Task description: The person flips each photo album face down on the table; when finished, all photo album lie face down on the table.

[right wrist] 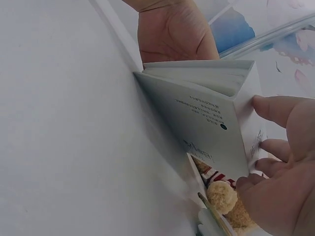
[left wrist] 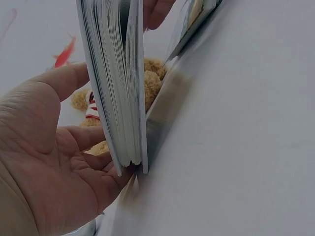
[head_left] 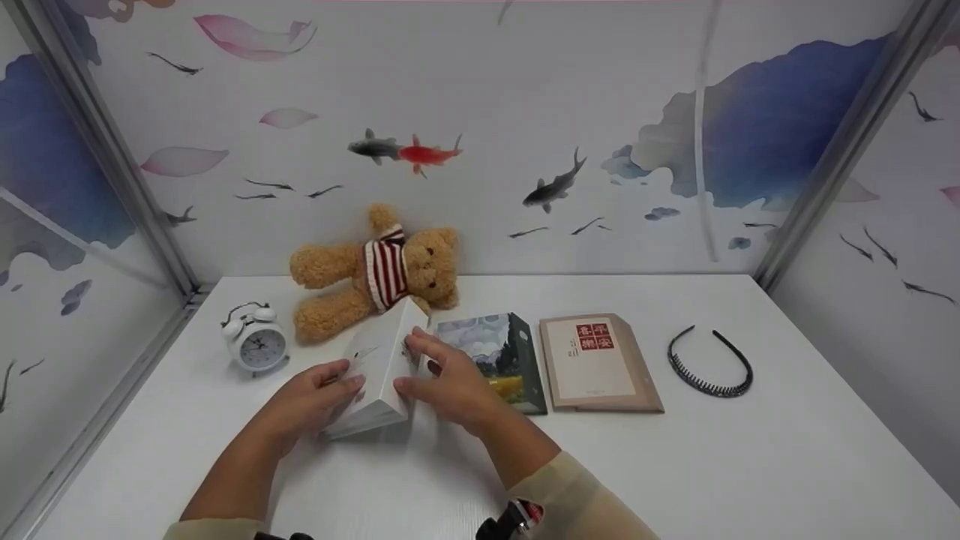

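A thick white book [head_left: 384, 360] stands tilted on the table, its spine towards my right side. My left hand [head_left: 307, 397] holds the book's left cover; in the left wrist view, the thumb and fingers lie against that cover and the page edges [left wrist: 115, 88] face the camera. With its fingertips and thumb, my right hand [head_left: 454, 382] grips the spine. Small dark print shows on the cover [right wrist: 197, 118] in the right wrist view. Just right of the white book lies a dark green book [head_left: 525, 360] with a painted landscape, partly hidden by my right hand.
Behind the white book lies a brown teddy bear [head_left: 386, 274] in a striped shirt. A white alarm clock [head_left: 259, 345] stands at the left. Further right lie a beige book [head_left: 600, 367] with red characters and a black toothed headband [head_left: 712, 388]. Printed walls [head_left: 480, 90] enclose the table.
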### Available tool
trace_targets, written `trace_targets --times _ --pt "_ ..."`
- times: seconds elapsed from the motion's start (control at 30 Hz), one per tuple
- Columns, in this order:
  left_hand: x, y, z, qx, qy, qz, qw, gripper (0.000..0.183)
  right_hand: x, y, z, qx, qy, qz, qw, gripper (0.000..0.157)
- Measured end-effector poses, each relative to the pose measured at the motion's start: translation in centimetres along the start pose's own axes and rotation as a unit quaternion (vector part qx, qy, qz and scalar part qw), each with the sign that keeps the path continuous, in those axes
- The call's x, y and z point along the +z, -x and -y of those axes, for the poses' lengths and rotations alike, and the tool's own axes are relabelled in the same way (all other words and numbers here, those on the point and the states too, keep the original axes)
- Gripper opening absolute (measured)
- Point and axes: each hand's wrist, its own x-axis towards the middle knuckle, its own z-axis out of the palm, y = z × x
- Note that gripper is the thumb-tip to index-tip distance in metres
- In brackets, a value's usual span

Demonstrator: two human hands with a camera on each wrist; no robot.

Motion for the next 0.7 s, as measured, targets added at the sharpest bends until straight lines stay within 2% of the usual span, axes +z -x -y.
trace_targets --times 0.23,0.43,0.6,0.7 --pt "-0.1 0.1 0.1 0.005 0.002 -0.009 0.9999 0.097 0.1 -0.2 -0.2 -0.010 0.003 -0.004 1.000 0.061" --pt "-0.2 0.1 0.6 0.029 0.005 -0.023 0.9993 0.081 0.2 -0.3 -1.0 -0.019 -0.051 0.020 0.998 0.073" --pt "-0.4 -0.1 0.9 0.022 0.003 -0.041 0.9989 0.075 0.5 -0.4 -1.6 -0.011 -0.084 0.039 0.996 0.079" --pt "-0.4 -0.3 0.9 0.022 -0.006 -0.049 0.9986 0.073 0.7 -0.4 -1.7 -0.003 -0.082 0.039 0.996 0.081"
